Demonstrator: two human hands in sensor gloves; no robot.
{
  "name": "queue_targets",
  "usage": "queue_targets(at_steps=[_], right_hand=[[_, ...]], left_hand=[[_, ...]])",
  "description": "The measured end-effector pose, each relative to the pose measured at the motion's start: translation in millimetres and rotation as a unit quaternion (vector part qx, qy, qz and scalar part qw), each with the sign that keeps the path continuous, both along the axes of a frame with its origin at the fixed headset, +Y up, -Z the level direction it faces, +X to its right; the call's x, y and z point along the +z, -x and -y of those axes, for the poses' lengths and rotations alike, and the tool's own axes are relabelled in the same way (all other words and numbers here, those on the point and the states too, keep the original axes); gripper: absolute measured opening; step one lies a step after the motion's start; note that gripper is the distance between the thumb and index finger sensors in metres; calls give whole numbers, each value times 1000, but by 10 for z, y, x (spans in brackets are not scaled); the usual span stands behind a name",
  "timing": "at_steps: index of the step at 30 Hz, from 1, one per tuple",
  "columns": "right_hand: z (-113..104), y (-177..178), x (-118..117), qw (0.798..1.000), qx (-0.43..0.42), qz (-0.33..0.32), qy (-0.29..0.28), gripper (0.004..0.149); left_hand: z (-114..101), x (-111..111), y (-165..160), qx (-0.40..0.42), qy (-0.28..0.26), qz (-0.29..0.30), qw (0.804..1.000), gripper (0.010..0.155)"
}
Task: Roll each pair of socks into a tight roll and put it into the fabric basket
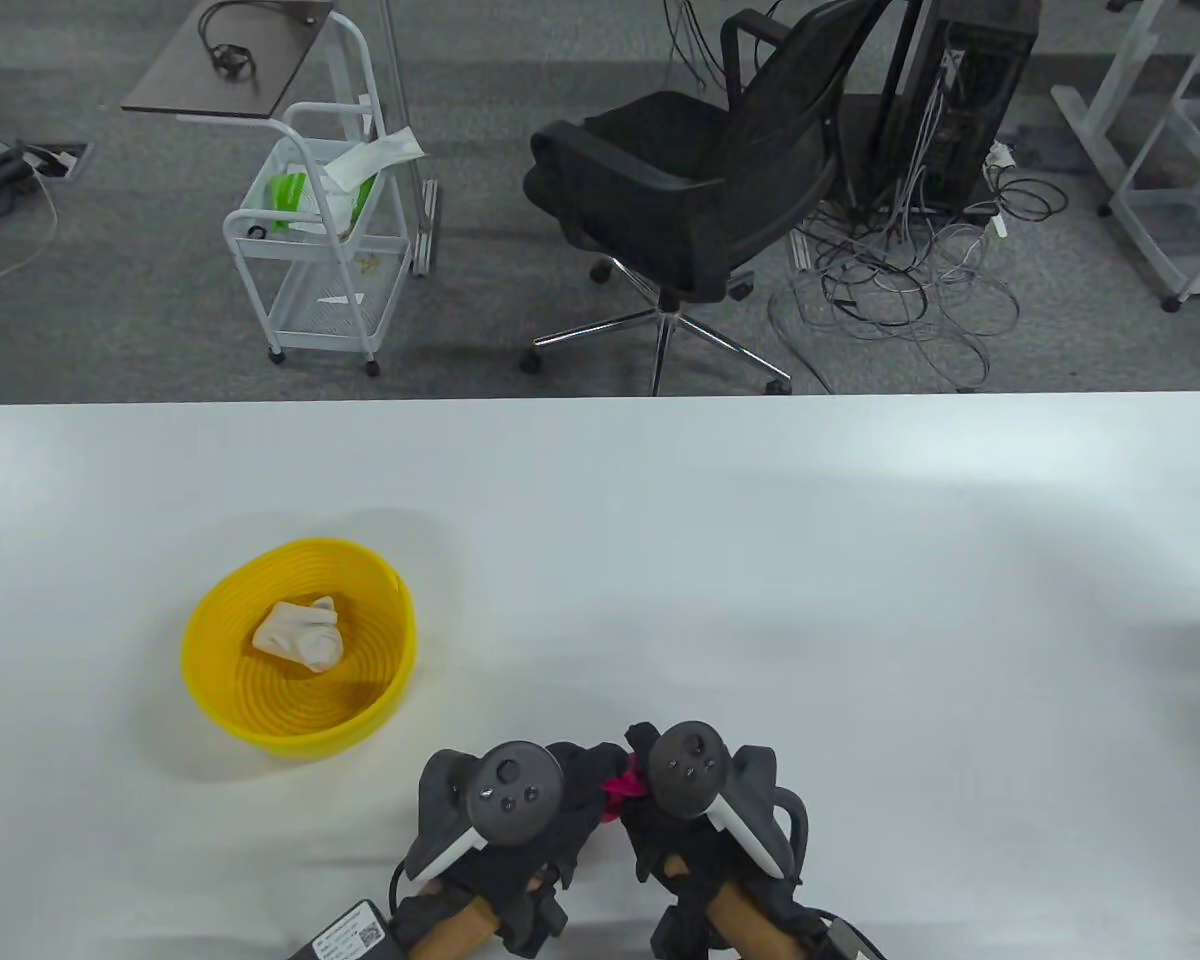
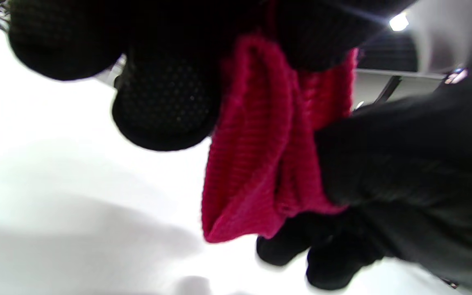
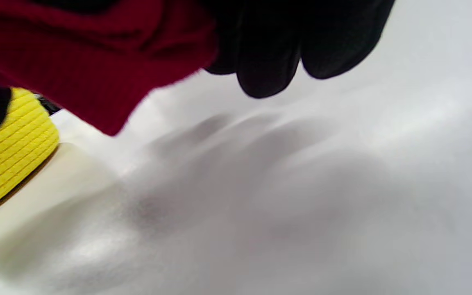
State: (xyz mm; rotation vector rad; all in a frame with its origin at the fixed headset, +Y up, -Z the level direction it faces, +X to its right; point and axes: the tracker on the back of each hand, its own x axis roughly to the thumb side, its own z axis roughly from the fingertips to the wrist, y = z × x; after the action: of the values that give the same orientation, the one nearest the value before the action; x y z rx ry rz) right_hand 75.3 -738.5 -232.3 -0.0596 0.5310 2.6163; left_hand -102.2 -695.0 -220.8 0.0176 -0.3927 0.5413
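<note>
Gripping from both sides, the left hand [image 1: 520,800] and right hand [image 1: 700,800] meet at the near edge of the white table [image 1: 760,560], and from the table view only a small tuft of the pink sock pair [image 1: 620,785] shows between them, the trackers hiding most of it. The left wrist view fills in what that camera cannot: the ribbed pink fabric [image 2: 260,155] hangs folded in layers, with the left hand's gloved fingers [image 2: 166,106] curled against one side and the right hand's glove [image 2: 404,164] closed round the other side, so both hands pinch the sock between them, raised a little above the tabletop. The right wrist view shows the same fabric, darker red there [image 3: 88,57], held at the top edge with the right hand's fingertips [image 3: 268,53] curled down beside it, the lower corner of the sock hanging free over the table. That view alone shows the outer wall of the yellow basket [image 3: 6,151] close on the left, resting on the table.

Farther out in the table view, the yellow basket [image 1: 210,660] sits well to the left of the hands, apart from them, with a rolled white sock pair [image 1: 300,635] lying inside it. Beyond the far edge of the table stand a black office chair [image 1: 700,170], a white wire trolley [image 1: 320,230] and a tangle of cables [image 1: 910,290] on the grey floor.
</note>
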Motion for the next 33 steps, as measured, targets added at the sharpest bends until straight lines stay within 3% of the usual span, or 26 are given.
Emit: queue_targets(at_steps=[3, 6, 9, 14, 22, 27, 33], right_hand=[[33, -71, -41, 995, -75, 34, 48, 59], [16, -132, -55, 985, -150, 67, 50, 53], [39, -212, -63, 959, -255, 85, 86, 49], [-22, -258, -99, 917, -380, 20, 120, 47], [-159, -221, -72, 910, -394, -81, 101, 42], [-165, -198, -57, 897, -410, -121, 113, 41], [-160, -244, -90, 873, -437, -163, 142, 39]], left_hand=[[-80, 34, -3, 20, -17, 9, 1000, 38], [-109, 21, 28, 45, -23, 6, 999, 38], [-73, -50, 111, 80, 3, -3, 997, 39], [17, -215, 327, 147, 58, -32, 987, 43], [125, -358, 468, 179, 109, -36, 977, 45], [198, -422, 527, 271, 187, -12, 944, 41], [203, -430, 527, 378, 254, 34, 890, 38]])
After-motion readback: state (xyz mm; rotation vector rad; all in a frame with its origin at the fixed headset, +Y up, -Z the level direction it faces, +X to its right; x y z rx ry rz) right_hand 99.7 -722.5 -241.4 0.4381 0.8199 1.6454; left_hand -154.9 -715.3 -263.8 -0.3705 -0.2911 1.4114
